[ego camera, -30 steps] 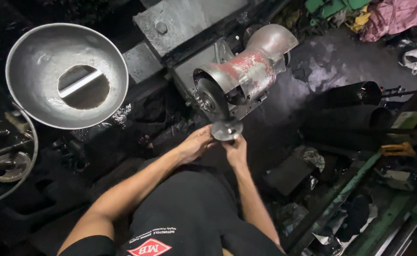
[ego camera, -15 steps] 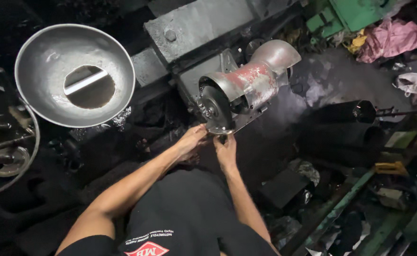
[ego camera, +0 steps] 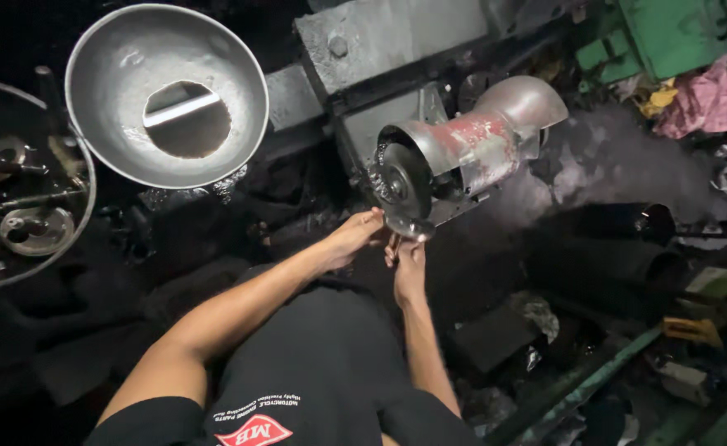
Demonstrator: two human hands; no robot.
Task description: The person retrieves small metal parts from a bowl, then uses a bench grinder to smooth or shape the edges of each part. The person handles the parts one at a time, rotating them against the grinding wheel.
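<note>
Bench grinder blocks 12 o'clock; steel bowl at 10; dark open gap at 9.

I count two hands of mine up at the machine — my left hand and my right hand — and one bench grinder with one dark wheel showing at its near end. There is one big metal funnel-shaped bowl with a single hole in its middle, one round tray of parts at my far left, one pink rag and one green machine body — the small parts in the tray are too dim to count.
</note>
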